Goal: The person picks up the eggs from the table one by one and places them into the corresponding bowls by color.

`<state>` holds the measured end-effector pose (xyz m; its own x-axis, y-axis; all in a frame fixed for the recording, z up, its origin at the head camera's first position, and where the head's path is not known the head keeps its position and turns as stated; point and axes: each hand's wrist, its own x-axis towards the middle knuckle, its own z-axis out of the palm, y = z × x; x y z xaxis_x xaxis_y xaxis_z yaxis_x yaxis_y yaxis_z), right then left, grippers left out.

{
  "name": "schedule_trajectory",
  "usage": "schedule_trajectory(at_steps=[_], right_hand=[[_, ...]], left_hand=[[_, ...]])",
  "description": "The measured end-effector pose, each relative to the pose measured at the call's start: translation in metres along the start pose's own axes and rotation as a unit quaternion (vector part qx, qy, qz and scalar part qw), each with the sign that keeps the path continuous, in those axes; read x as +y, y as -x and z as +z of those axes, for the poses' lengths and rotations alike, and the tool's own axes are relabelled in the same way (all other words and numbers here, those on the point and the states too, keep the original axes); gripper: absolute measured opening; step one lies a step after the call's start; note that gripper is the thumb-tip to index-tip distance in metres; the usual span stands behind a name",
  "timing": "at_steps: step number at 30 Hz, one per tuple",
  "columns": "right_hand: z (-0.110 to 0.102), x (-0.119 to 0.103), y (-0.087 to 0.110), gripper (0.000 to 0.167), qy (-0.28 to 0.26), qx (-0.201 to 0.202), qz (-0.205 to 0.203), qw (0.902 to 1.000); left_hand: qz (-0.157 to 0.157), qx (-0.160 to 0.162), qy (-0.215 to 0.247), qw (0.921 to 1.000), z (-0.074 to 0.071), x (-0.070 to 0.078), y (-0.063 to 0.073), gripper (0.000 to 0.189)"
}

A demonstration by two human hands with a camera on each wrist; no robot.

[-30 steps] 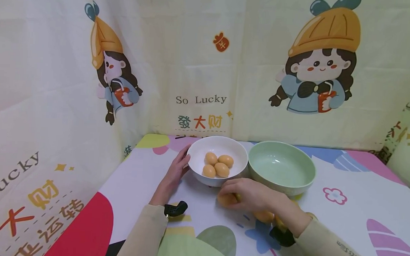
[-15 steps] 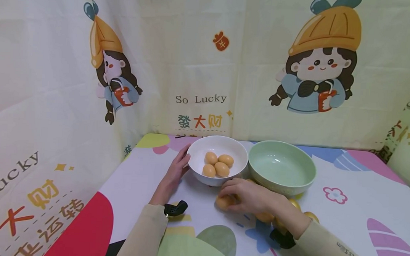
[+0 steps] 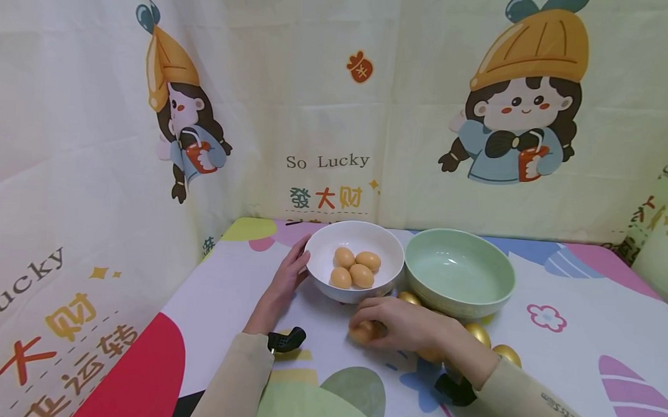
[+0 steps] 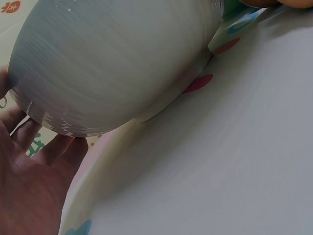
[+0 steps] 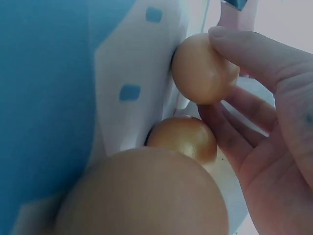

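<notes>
Inside the white bowl (image 3: pixel 323 251) lie several brown eggs (image 3: pixel 361 275). My left hand (image 3: pixel 286 278) rests against the bowl's left side, its fingers spread along the outer wall in the left wrist view. In front of the bowl, my right hand (image 3: pixel 396 323) pinches a brown egg (image 5: pixel 203 68) between thumb and fingers, low over the tabletop. A golden egg (image 5: pixel 183 139) lies right behind it in the right wrist view, and another brown egg (image 5: pixel 146 196) fills the bottom of that view. Under my right wrist, a brown egg (image 3: pixel 431 355) is partly hidden.
A pale green bowl (image 3: pixel 460 270) with nothing in it stands just right of the white one. Golden eggs (image 3: pixel 477 333) lie on the patterned tablecloth (image 3: pixel 551 367) in front of it. A printed curtain (image 3: pixel 416 125) closes off the back.
My right hand has shifted slightly toward me and left with the brown egg, uncovering more of the golden eggs. The left hand and both bowls have stayed put.
</notes>
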<state>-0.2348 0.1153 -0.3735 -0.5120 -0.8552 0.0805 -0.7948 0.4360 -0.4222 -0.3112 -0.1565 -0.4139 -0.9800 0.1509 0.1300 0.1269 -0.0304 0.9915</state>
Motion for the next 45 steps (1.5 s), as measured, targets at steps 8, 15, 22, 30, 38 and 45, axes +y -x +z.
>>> schedule_trajectory(at_steps=[8,15,22,30,38,45], right_hand=[[-0.001,-0.003,-0.001,0.041,0.025,-0.023,0.018,0.9993],[-0.004,-0.005,-0.002,0.039,0.042,-0.012,-0.006,0.9990],[-0.016,-0.008,-0.001,0.040,0.021,0.006,-0.036,0.9991],[-0.039,-0.014,-0.003,0.042,-0.035,0.031,-0.049,0.9977],[-0.057,-0.018,-0.006,0.044,-0.046,0.059,-0.018,0.9970],[-0.069,-0.015,-0.014,0.043,-0.046,0.081,-0.020,0.9954]], left_hand=[[0.000,0.001,-0.002,1.0000,0.001,0.002,-0.001,0.058],[0.005,-0.006,0.004,1.0000,0.001,0.002,-0.001,0.057],[0.008,-0.011,0.015,0.9998,0.000,0.002,-0.001,0.055],[-0.001,-0.004,0.013,0.9999,0.000,0.004,0.000,0.055],[0.003,-0.006,0.011,0.9999,0.001,0.005,0.001,0.054],[0.004,-0.009,0.011,0.9999,0.000,0.004,-0.001,0.056]])
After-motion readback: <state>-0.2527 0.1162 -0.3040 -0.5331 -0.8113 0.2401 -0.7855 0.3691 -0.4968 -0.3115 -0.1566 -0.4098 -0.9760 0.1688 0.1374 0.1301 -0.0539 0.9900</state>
